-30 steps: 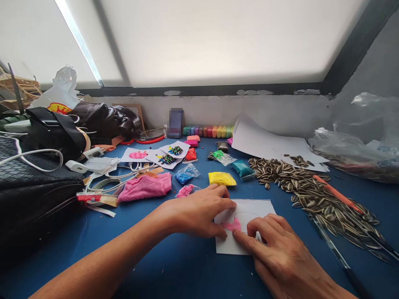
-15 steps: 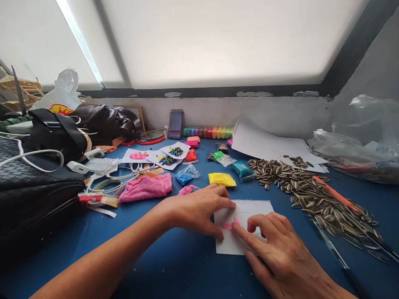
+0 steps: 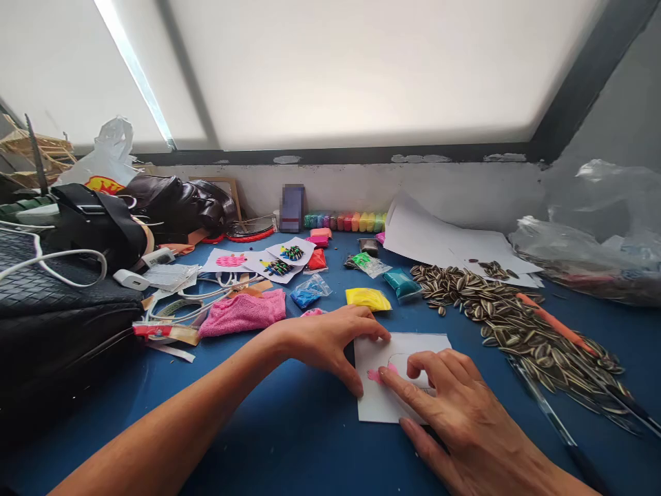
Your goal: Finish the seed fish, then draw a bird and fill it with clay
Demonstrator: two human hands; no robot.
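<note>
A small sheet of white paper [image 3: 385, 406] lies on the blue table in front of me, with a thin drawn outline on it. Flattened pink clay [image 3: 373, 376] sticks to part of that outline. My left hand [image 3: 333, 344] rests at the sheet's left side, thumb and fingers apart, touching the paper. With its index fingertip, my right hand [image 3: 457, 406] presses on the pink clay; its thumb is stretched out and the other fingers are bent, holding nothing. The right hand hides the sheet's lower right part.
Behind the sheet lie a yellow clay packet [image 3: 368, 299], a teal packet [image 3: 401, 284] and a blue packet [image 3: 308, 292]. Sunflower seeds [image 3: 496, 313] spread at right with an orange tool [image 3: 555, 322] and a pen [image 3: 544, 399]. A pink cloth [image 3: 242, 313] and black bag [image 3: 62, 324] are left.
My right index fingertip has moved slightly left across the pink clay, and the right thumb has shifted left too. My left hand stays almost in place at the paper's edge.
</note>
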